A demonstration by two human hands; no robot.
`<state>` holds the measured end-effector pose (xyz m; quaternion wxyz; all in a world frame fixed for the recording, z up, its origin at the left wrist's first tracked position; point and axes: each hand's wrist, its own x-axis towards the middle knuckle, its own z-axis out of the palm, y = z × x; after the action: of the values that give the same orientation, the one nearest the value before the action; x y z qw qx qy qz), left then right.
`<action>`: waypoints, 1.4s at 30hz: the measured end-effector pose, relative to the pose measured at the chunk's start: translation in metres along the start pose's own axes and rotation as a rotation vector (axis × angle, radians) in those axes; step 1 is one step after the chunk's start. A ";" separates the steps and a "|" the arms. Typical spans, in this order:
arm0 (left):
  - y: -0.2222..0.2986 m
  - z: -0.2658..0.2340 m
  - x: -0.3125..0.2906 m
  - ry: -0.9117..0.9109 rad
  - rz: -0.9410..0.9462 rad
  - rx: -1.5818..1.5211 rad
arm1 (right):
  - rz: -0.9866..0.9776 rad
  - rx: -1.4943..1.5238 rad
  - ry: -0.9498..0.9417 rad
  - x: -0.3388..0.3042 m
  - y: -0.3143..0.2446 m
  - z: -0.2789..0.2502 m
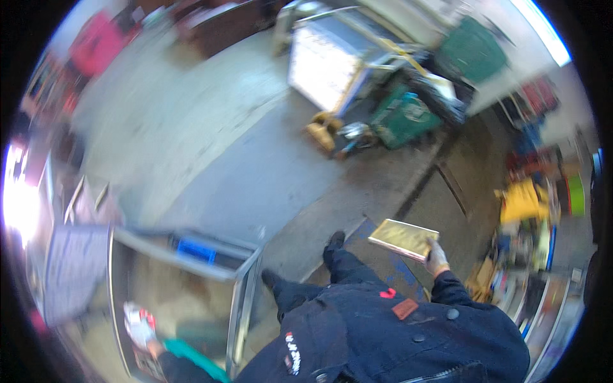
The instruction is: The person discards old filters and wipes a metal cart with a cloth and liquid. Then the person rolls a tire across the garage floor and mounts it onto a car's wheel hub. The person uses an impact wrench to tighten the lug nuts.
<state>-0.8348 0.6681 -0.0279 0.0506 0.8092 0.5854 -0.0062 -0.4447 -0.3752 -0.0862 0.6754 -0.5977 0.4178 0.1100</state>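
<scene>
At the right, my right hand (436,258), in a grey glove, is closed on the near right corner of a flat rectangular panel (405,239). The panel has a dull yellow face and a pale rim, and is held off the floor. My left hand (144,336), also gloved, reaches out at the lower left over a grey-framed cart (246,265). A white and red item (133,314) shows at its fingers; blur hides what kind it is. Inside the cart's frame are a blue bin (196,251) and, near my left forearm, a green strip (195,359).
A green bin (403,118) with a black bag stands ahead, beside a large white panel (322,64) on a frame. Tan rolls (324,132) lie on the floor there. Shelves at the right hold a yellow bag (525,201) and stacked goods. A red object (94,43) stands far left.
</scene>
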 end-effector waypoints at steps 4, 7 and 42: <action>0.133 -0.035 -0.001 0.175 -0.148 -0.018 | 0.125 0.328 -0.026 0.046 0.008 -0.027; 0.278 -0.063 -0.029 0.384 0.182 -0.158 | 0.074 0.337 0.021 0.086 -0.015 -0.057; 1.420 -0.010 -0.601 -0.560 1.279 -0.826 | -0.331 0.612 -0.090 0.473 -0.603 -0.159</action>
<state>0.3220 -0.3392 0.1297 0.4835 0.8717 -0.0699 0.0381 0.1734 -0.8421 0.0257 0.8497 -0.4217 0.2987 -0.1048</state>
